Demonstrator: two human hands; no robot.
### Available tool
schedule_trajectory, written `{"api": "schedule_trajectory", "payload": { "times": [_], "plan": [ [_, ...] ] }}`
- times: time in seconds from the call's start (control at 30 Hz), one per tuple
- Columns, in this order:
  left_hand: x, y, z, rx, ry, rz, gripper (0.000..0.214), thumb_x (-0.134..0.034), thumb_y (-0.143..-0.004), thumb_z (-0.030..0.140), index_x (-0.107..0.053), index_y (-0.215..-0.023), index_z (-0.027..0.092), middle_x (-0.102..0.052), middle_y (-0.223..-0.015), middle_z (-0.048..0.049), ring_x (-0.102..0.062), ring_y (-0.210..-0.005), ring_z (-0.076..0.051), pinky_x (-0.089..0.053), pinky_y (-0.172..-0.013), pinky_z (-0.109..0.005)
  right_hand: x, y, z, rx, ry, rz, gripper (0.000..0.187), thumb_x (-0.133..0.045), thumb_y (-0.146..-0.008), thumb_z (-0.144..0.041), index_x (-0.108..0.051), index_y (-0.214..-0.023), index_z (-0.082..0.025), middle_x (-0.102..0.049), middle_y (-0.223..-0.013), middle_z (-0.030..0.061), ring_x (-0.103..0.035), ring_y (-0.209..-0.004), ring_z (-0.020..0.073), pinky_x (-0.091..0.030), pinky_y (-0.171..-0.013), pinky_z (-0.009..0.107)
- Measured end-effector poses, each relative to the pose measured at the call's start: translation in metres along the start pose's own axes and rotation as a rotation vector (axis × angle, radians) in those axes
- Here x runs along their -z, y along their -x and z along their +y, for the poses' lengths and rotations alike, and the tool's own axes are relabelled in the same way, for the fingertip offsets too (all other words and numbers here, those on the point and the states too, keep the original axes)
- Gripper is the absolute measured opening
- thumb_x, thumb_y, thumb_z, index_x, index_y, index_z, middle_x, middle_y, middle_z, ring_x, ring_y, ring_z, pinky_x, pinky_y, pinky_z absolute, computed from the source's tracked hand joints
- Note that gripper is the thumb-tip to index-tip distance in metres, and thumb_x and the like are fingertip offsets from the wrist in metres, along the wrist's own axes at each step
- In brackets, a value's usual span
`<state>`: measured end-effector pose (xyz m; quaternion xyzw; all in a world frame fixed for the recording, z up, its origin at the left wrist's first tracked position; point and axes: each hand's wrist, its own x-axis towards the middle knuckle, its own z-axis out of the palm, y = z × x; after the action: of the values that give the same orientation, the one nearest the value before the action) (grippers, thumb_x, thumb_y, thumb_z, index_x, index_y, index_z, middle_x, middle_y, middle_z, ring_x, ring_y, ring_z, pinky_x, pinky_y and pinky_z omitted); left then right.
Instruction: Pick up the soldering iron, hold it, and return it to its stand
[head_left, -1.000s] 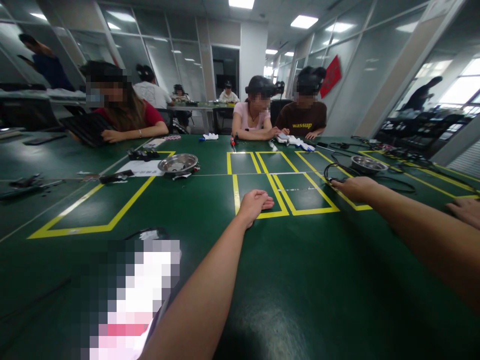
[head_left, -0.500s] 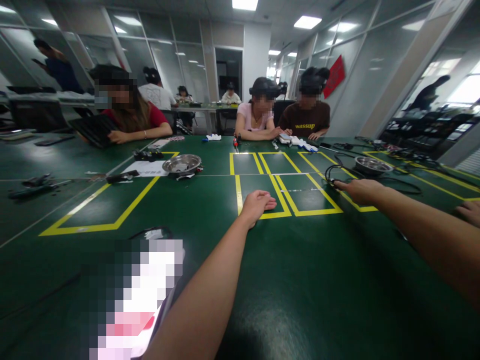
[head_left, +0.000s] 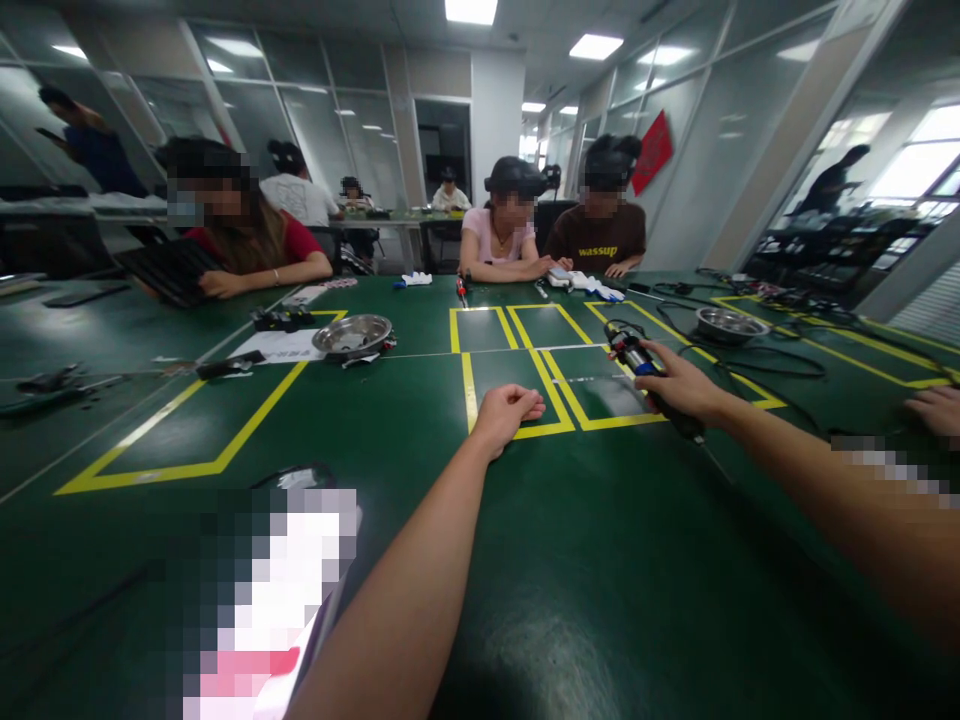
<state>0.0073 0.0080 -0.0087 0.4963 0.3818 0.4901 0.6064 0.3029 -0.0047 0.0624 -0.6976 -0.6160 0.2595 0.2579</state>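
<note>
My right hand [head_left: 686,385] is wrapped round a corded electric screwdriver [head_left: 636,358] with a black and blue body. Its thin bit points down and toward me, above the green table [head_left: 570,560]. My left hand [head_left: 510,415] rests on its side at the front of a yellow-taped rectangle [head_left: 551,432]. Its fingers are loosely curled together, and nothing shows in them. A black cable [head_left: 784,372] runs over the table behind my right hand.
One metal bowl [head_left: 352,336] stands left of the middle, another metal bowl [head_left: 731,325] at the right. A phone-like device [head_left: 330,610], its screen pixelated, lies beside my left forearm. A red-handled screwdriver [head_left: 462,288] and white gloves [head_left: 600,288] lie near people seated opposite. Another person's hand [head_left: 937,408] is at the right edge.
My right hand has lifted the electric screwdriver into clear view and moved it slightly left and toward me. My left hand's fingers have curled in more. The view has shifted slightly.
</note>
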Motion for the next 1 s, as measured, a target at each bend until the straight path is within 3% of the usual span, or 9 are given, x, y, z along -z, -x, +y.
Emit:
{"api": "schedule_trajectory", "payload": {
  "times": [0.1,0.17,0.27,0.33,0.5,0.67,1.0],
  "plan": [
    [-0.002,0.002,0.002,0.01,0.005,0.0,0.028,-0.069,-0.085,0.035,-0.063,-0.08,0.007,-0.071,-0.091,-0.0162,-0.07,-0.079,-0.017,-0.056,-0.087,-0.035,-0.045,0.024,-0.022,0.024,-0.585,-0.112,0.091,-0.069,-0.076,-0.026,-0.02,-0.153,-0.031,-0.066,-0.078,0.0012,-0.06,-0.055,0.0153,-0.051,-0.052,0.028],
    [-0.003,0.003,0.003,0.018,0.041,0.02,0.035,-0.067,-0.084,0.042,-0.063,-0.083,0.007,-0.071,-0.093,-0.0166,-0.071,-0.08,-0.018,-0.056,-0.087,-0.036,-0.075,0.038,-0.036,0.028,-0.833,-0.185,0.092,-0.071,-0.075,-0.024,-0.021,-0.152,-0.031,-0.067,-0.081,0.0019,-0.059,-0.055,0.0146,-0.051,-0.05,0.027],
    [-0.004,0.002,0.005,0.042,0.103,0.045,0.036,-0.067,-0.085,0.043,-0.061,-0.092,0.008,-0.07,-0.094,-0.0156,-0.071,-0.08,-0.019,-0.057,-0.085,-0.038,-0.108,0.057,-0.05,0.071,-1.035,-0.263,0.087,-0.071,-0.077,-0.026,-0.023,-0.15,-0.033,-0.067,-0.082,0.002,-0.06,-0.055,0.0139,-0.051,-0.048,0.026],
    [-0.004,0.002,0.006,0.045,0.138,0.031,0.036,-0.066,-0.086,0.042,-0.06,-0.093,0.008,-0.07,-0.09,-0.015,-0.071,-0.077,-0.019,-0.057,-0.082,-0.037,-0.118,0.066,-0.052,0.098,-1.084,-0.286,0.088,-0.071,-0.078,-0.027,-0.023,-0.151,-0.034,-0.067,-0.082,0.0016,-0.06,-0.055,0.0137,-0.051,-0.048,0.026],
    [-0.004,0.003,0.008,0.038,0.219,-0.011,0.028,-0.069,-0.084,0.034,-0.06,-0.09,0.008,-0.07,-0.087,-0.0145,-0.071,-0.075,-0.018,-0.057,-0.074,-0.031,-0.117,0.075,-0.045,0.137,-1.118,-0.336,0.094,-0.073,-0.077,-0.026,-0.018,-0.153,-0.035,-0.068,-0.083,0.0015,-0.06,-0.054,0.0131,-0.05,-0.046,0.025],
    [-0.004,0.004,0.009,0.026,0.227,0.023,0.018,-0.068,-0.084,0.024,-0.059,-0.087,0.008,-0.07,-0.081,-0.0118,-0.071,-0.071,-0.018,-0.057,-0.068,-0.028,-0.114,0.076,-0.042,0.159,-1.14,-0.346,0.1,-0.073,-0.076,-0.025,-0.013,-0.155,-0.035,-0.068,-0.084,0.0019,-0.06,-0.054,0.013,-0.05,-0.047,0.025],
    [-0.001,0.003,0.015,0.084,0.336,0.03,0.014,-0.065,-0.084,0.019,-0.063,-0.086,0.005,-0.07,-0.077,-0.013,-0.07,-0.068,-0.018,-0.057,-0.065,-0.027,-0.113,0.076,-0.044,0.16,-1.19,-0.367,0.098,-0.073,-0.076,-0.024,-0.017,-0.156,-0.034,-0.069,-0.086,0.0035,-0.059,-0.056,0.0126,-0.05,-0.047,0.024]
  ]
}}
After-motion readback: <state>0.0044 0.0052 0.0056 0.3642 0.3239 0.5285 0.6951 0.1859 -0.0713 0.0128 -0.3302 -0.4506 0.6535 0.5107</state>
